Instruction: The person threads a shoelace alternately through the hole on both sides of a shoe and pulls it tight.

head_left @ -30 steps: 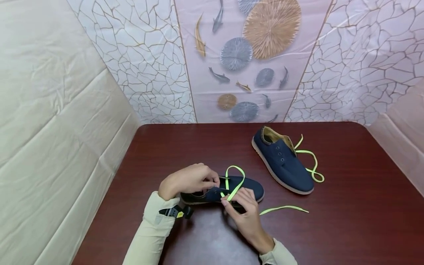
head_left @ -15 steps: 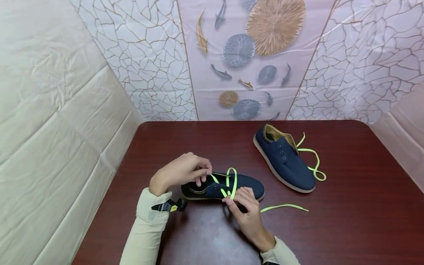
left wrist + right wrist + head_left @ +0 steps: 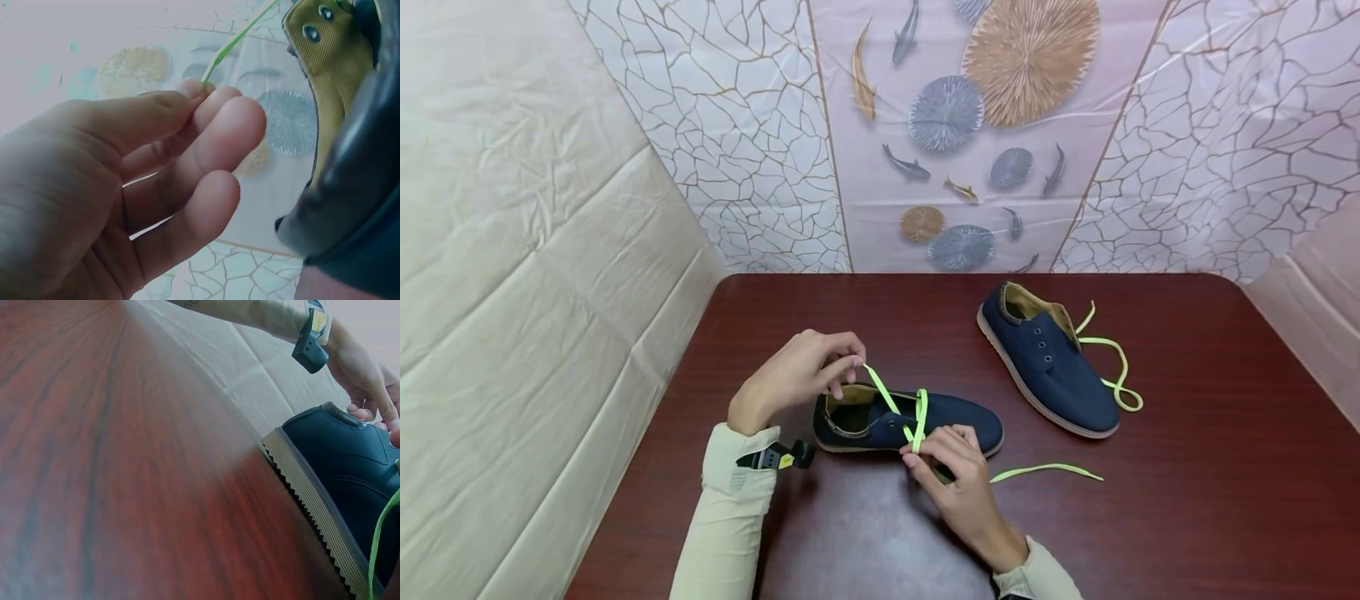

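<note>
A navy shoe point(image 3: 966, 418) lies on the table with its toe to the right, a neon-yellow lace point(image 3: 885, 392) running through its eyelets. Above the shoe's opening, my left hand point(image 3: 805, 371) pinches one end of the lace between thumb and index finger; the lace stretches taut from there to the eyelets. In the left wrist view, the pinched lace point(image 3: 234, 42) rises toward the shoe's tan inner flap point(image 3: 331, 59). My right hand point(image 3: 957, 479) pinches a small lace loop at the shoe's near side. The right wrist view shows the shoe's ridged sole point(image 3: 312, 506), with most of that hand out of frame.
A second navy shoe point(image 3: 1048, 367) stands at the back right, a yellow lace point(image 3: 1120, 367) trailing from its far side. Another lace end point(image 3: 1048, 468) lies on the dark red table point(image 3: 1210, 500) to the right of my right hand. Patterned cloth walls point(image 3: 760, 150) enclose the table.
My left hand has moved up and left from the eyelets, drawing the lace out taut. The tall loop over the shoe has shrunk. My right hand has stayed nearly in place.
</note>
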`<action>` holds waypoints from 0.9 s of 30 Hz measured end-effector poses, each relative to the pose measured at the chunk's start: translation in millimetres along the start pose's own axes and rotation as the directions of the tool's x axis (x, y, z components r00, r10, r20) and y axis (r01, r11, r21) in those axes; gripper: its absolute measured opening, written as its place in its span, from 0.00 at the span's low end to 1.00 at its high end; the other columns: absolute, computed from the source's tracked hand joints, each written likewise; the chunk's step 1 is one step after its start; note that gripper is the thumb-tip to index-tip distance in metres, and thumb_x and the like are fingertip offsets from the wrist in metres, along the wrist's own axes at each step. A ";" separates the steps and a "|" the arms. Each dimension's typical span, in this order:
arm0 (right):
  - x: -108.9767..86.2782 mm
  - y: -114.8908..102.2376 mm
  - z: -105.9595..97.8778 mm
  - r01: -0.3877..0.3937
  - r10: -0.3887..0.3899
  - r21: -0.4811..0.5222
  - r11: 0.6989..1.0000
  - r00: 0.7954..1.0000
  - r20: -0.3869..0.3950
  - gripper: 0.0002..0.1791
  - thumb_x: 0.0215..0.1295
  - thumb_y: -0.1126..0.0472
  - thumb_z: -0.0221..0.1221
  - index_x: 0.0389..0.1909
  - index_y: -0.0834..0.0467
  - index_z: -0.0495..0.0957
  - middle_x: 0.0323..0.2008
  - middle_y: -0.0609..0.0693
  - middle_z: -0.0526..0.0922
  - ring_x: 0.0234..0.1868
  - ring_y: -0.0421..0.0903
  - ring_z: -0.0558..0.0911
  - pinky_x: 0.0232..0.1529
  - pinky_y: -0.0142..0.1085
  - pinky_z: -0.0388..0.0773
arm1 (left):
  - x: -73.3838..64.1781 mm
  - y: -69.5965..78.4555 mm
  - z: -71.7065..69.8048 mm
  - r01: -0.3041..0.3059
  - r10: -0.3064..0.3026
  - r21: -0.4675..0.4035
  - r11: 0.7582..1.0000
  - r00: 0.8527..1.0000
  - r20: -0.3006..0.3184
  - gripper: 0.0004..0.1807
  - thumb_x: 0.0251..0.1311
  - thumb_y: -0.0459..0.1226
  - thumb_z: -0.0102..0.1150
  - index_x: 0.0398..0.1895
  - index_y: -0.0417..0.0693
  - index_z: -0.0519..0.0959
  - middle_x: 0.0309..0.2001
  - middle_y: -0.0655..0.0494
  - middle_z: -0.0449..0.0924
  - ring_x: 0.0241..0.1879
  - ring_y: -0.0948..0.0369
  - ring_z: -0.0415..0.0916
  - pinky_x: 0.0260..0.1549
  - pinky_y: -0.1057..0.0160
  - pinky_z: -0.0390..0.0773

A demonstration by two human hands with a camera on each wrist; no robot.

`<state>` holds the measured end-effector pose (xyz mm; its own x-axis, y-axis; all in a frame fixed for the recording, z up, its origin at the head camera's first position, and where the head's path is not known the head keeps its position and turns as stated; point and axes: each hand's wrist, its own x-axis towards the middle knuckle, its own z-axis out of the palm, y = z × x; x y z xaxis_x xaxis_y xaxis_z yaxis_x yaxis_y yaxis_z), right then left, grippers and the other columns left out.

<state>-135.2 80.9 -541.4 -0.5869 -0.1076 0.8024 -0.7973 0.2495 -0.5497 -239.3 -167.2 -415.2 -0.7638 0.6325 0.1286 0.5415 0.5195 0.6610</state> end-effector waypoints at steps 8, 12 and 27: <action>0.7 -0.5 0.1 -0.030 0.030 -0.025 0.999 1.000 -0.009 0.06 0.63 0.69 0.71 0.38 0.56 0.88 0.31 0.43 0.84 0.29 0.36 0.76 0.52 0.38 0.64 | -6.0 -2.6 -7.2 0.009 -0.006 0.028 1.000 0.993 -0.114 0.03 0.78 0.35 0.59 0.46 0.53 0.81 0.30 0.62 0.82 0.22 0.65 0.84 0.24 0.63 0.82; 1.3 -1.3 -0.2 -0.043 0.044 -0.070 0.997 0.999 0.011 0.09 0.61 0.69 0.72 0.39 0.55 0.90 0.33 0.41 0.85 0.31 0.37 0.78 0.51 0.36 0.65 | -6.9 -3.1 -10.0 -0.008 0.023 0.084 0.996 0.983 -0.180 0.02 0.77 0.36 0.59 0.46 0.52 0.81 0.29 0.66 0.81 0.20 0.67 0.83 0.24 0.64 0.80; 1.9 -4.8 -2.4 -0.089 0.092 -0.099 0.991 0.996 0.018 0.15 0.63 0.73 0.69 0.49 0.58 0.90 0.31 0.41 0.83 0.31 0.37 0.76 0.52 0.35 0.67 | -9.3 -2.2 -14.2 0.039 0.033 0.179 0.983 0.925 -0.378 0.03 0.77 0.36 0.60 0.47 0.53 0.81 0.30 0.65 0.83 0.19 0.67 0.81 0.28 0.59 0.76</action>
<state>-132.2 81.8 -536.7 -0.6600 -0.1015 0.7444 -0.7237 0.3521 -0.5936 -238.4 -182.4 -407.3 -0.8218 0.3851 0.4199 0.5658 0.6380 0.5223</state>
